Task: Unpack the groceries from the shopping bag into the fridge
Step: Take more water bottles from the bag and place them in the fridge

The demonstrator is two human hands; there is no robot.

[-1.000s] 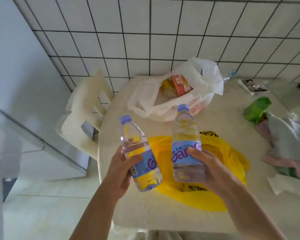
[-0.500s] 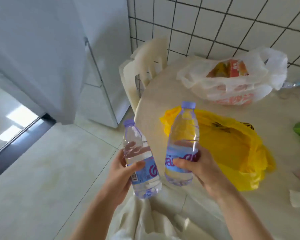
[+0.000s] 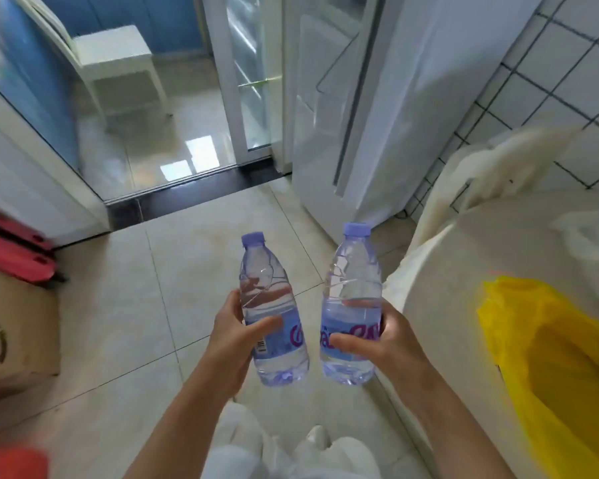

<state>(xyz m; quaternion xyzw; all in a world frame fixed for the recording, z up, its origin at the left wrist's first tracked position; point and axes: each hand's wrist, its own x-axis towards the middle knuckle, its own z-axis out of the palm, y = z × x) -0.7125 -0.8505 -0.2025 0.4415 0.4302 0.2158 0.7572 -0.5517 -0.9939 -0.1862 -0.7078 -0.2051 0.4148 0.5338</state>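
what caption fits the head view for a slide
Each hand grips a water bottle, left hand and right hand, facing the closed fridge.

1. The left hand [image 3: 232, 344] holds the left clear plastic water bottle [image 3: 274, 316]; the right hand [image 3: 381, 340] holds the right clear plastic water bottle [image 3: 351, 305] just beside it, both upright over the tiled floor [image 3: 118, 323].
2. The white fridge [image 3: 377, 115] stands ahead, beyond the bottles.
3. The round cream table [image 3: 464, 288] lies to the right, with the yellow plastic bag [image 3: 550, 357] on it.
4. The cream plastic chair [image 3: 481, 167] stands between fridge and table.
5. The brown cardboard box [image 3: 14, 330] sits on the floor at left.
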